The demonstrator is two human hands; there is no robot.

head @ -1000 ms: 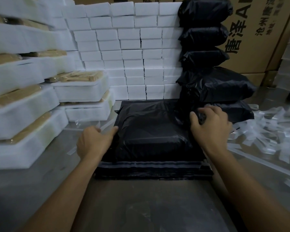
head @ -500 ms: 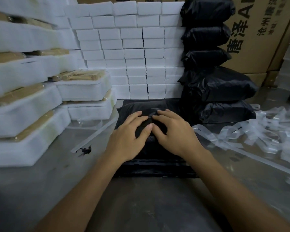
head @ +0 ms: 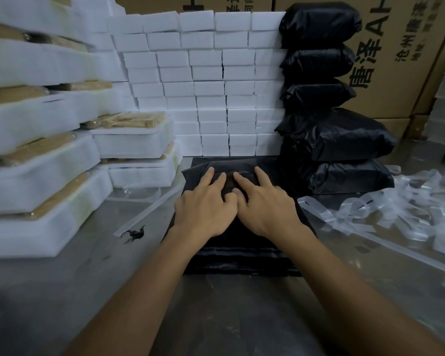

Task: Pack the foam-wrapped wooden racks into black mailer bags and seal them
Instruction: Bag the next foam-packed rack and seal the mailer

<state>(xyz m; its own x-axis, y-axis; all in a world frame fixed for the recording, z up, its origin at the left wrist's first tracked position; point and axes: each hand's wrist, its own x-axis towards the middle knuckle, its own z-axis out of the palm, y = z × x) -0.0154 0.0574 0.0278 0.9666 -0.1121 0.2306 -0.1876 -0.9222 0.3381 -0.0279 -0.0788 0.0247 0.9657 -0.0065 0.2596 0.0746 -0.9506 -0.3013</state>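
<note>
A filled black mailer bag (head: pixel 244 242) lies flat on a pile of empty black bags at the table's middle. My left hand (head: pixel 204 205) and my right hand (head: pixel 263 205) rest side by side on top of it, fingers spread and pressing down, thumbs touching. Neither hand grips anything. Foam-wrapped wooden racks (head: pixel 129 134) are stacked at the left. Sealed black packages (head: pixel 329 134) are piled at the right of the bag.
A wall of white foam blocks (head: pixel 216 80) stands behind the bag. Cardboard boxes (head: pixel 396 60) rise at the back right. Peeled clear strips (head: pixel 396 211) litter the table at right. A small black scrap (head: pixel 134 233) and a clear strip lie left of the bag.
My hands moved from the bag's left and right edges to its middle, where they press flat. In the last half second they barely shifted.
</note>
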